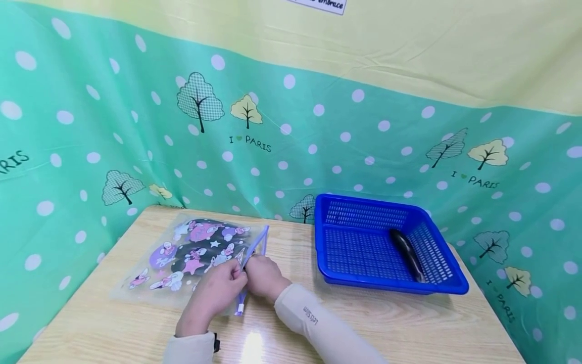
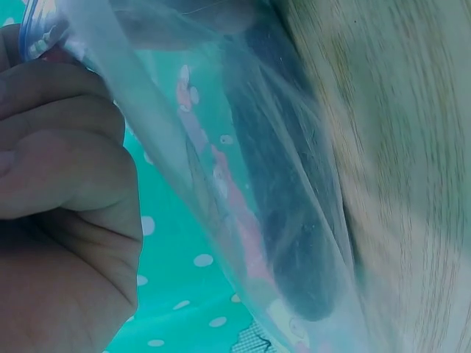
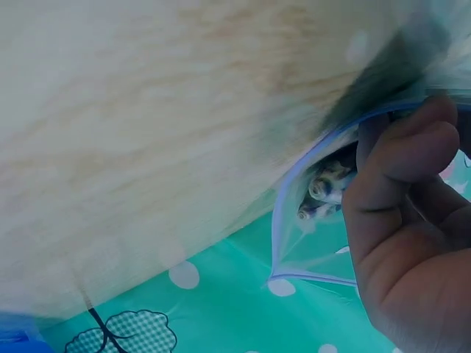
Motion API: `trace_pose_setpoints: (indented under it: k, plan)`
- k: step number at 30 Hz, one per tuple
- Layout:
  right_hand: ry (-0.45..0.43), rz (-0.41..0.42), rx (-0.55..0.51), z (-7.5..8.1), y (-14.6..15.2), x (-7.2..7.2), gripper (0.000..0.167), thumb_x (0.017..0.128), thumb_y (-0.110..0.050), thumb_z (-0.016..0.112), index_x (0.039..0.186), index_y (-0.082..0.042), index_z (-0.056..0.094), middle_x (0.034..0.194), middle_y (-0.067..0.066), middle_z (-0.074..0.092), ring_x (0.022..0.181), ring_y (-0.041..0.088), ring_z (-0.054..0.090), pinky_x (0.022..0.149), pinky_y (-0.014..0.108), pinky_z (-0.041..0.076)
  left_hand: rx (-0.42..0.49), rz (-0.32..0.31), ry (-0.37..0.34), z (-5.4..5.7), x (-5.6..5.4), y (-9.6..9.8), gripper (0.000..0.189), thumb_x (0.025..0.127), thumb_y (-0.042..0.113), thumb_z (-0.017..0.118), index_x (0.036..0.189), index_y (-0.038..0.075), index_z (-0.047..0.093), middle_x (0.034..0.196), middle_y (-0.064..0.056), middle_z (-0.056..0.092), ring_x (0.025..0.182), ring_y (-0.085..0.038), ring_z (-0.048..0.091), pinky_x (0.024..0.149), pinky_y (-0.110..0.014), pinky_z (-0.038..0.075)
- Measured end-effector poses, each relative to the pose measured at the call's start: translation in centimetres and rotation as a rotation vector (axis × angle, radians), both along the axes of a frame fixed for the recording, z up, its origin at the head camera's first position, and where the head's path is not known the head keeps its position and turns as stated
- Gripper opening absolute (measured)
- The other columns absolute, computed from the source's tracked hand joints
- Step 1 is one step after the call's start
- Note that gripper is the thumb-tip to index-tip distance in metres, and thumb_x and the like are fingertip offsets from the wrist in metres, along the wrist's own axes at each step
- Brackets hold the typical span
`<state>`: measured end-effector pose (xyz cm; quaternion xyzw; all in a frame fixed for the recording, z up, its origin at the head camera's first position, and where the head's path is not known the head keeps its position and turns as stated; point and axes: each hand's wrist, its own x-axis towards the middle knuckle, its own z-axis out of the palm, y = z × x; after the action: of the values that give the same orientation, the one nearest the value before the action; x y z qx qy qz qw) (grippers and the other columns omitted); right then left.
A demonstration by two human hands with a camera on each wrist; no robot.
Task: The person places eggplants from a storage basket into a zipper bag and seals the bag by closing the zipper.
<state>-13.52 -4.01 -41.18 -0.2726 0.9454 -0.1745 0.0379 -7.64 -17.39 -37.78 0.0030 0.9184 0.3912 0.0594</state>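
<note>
A translucent zip bag (image 1: 182, 283) with cartoon prints and a purple zip edge lies on the table, its opening towards the right. Dark, long eggplants (image 2: 294, 243) show through its film, and pale stem ends appear inside the mouth in the right wrist view. My left hand (image 1: 220, 285) pinches the bag's opening edge. Beside it, my right hand (image 1: 265, 277) grips the same rim with curled fingers; in the right wrist view the bag's mouth gapes next to this hand. The bag partly hides the fingertips. A white zip slider (image 1: 240, 307) sits at the near end of the edge.
A blue plastic basket (image 1: 324, 253) stands on the right of the wooden table (image 1: 291, 242), with one dark eggplant (image 1: 406, 254) along its right side. A green and yellow patterned cloth (image 1: 336, 136) hangs behind and beside the table.
</note>
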Motion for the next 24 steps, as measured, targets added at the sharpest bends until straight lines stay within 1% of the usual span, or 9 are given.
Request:
trace_pose_setpoints:
  k: [1,3,5,8,13,16,19,21,24]
  plan:
    - [0.004,0.000,-0.001,0.2,0.1,0.1,0.012,0.086,-0.014,0.071,0.097,-0.008,0.074,0.072,0.000,0.062,0.062,0.012,0.055,0.056,0.027,0.049,0.001,-0.001,0.002,0.0,0.0,0.0,0.019,0.092,0.021,0.061,0.078,0.015,0.051,0.068,-0.001,0.048,0.064,-0.017,0.049,0.058,-0.034,0.038]
    - [-0.005,-0.011,0.004,0.7,0.2,0.1,0.008,0.086,-0.013,0.070,0.092,-0.008,0.073,0.071,0.000,0.061,0.060,0.012,0.054,0.056,0.026,0.049,0.000,-0.002,0.006,0.1,-0.1,0.1,0.018,0.092,0.020,0.061,0.078,0.015,0.051,0.068,-0.001,0.049,0.064,-0.017,0.049,0.058,-0.034,0.038]
    - [-0.028,-0.026,-0.018,1.8,0.6,0.2,0.007,0.088,-0.014,0.070,0.091,-0.008,0.072,0.070,-0.001,0.059,0.060,0.013,0.052,0.057,0.026,0.048,0.000,0.000,0.009,0.1,-0.1,0.1,0.017,0.092,0.020,0.061,0.078,0.015,0.052,0.068,-0.001,0.050,0.063,-0.017,0.049,0.057,-0.034,0.038]
    - [-0.070,-0.048,-0.083,4.0,1.5,0.2,0.009,0.093,-0.015,0.068,0.094,-0.008,0.073,0.067,-0.003,0.055,0.058,0.011,0.049,0.056,0.026,0.044,0.004,0.003,0.012,0.3,-0.1,0.0,0.016,0.092,0.020,0.061,0.079,0.016,0.052,0.069,0.000,0.051,0.063,-0.017,0.049,0.056,-0.034,0.038]
    - [-0.066,-0.061,-0.198,8.2,4.1,0.4,0.018,0.098,-0.015,0.064,0.108,-0.005,0.074,0.068,-0.002,0.059,0.055,0.009,0.047,0.053,0.025,0.043,0.026,0.001,-0.006,0.4,-0.1,0.1,0.015,0.092,0.021,0.061,0.080,0.016,0.054,0.070,0.000,0.052,0.062,-0.017,0.049,0.055,-0.034,0.038]
    - [-0.028,-0.071,-0.226,10.8,6.1,0.3,0.023,0.100,-0.015,0.061,0.115,-0.002,0.072,0.083,0.003,0.068,0.057,0.009,0.050,0.056,0.026,0.047,0.028,0.008,-0.019,0.4,0.0,0.1,0.015,0.092,0.020,0.061,0.080,0.016,0.054,0.070,0.000,0.052,0.062,-0.017,0.049,0.054,-0.033,0.038]
    - [0.013,-0.101,-0.252,12.9,8.8,-0.2,0.023,0.101,-0.013,0.060,0.118,-0.001,0.071,0.094,0.007,0.070,0.059,0.010,0.051,0.059,0.029,0.049,0.022,0.014,-0.023,0.3,0.1,0.1,0.015,0.092,0.020,0.061,0.079,0.016,0.054,0.070,-0.001,0.052,0.062,-0.017,0.049,0.054,-0.033,0.037]
    - [0.054,-0.132,-0.272,13.9,11.0,-0.9,0.023,0.101,-0.011,0.059,0.118,-0.001,0.071,0.096,0.008,0.069,0.057,0.012,0.050,0.059,0.031,0.048,0.016,0.012,-0.019,0.2,0.1,0.1,0.016,0.092,0.020,0.061,0.079,0.016,0.053,0.069,-0.001,0.051,0.062,-0.017,0.048,0.054,-0.033,0.036]
    - [0.056,-0.202,-0.263,14.9,14.7,-2.2,0.026,0.102,-0.012,0.058,0.121,0.000,0.069,0.083,0.006,0.065,0.052,0.014,0.046,0.056,0.034,0.045,0.010,0.009,-0.015,0.2,0.0,0.1,0.017,0.093,0.021,0.060,0.078,0.016,0.053,0.068,-0.001,0.050,0.061,-0.017,0.048,0.054,-0.033,0.036]
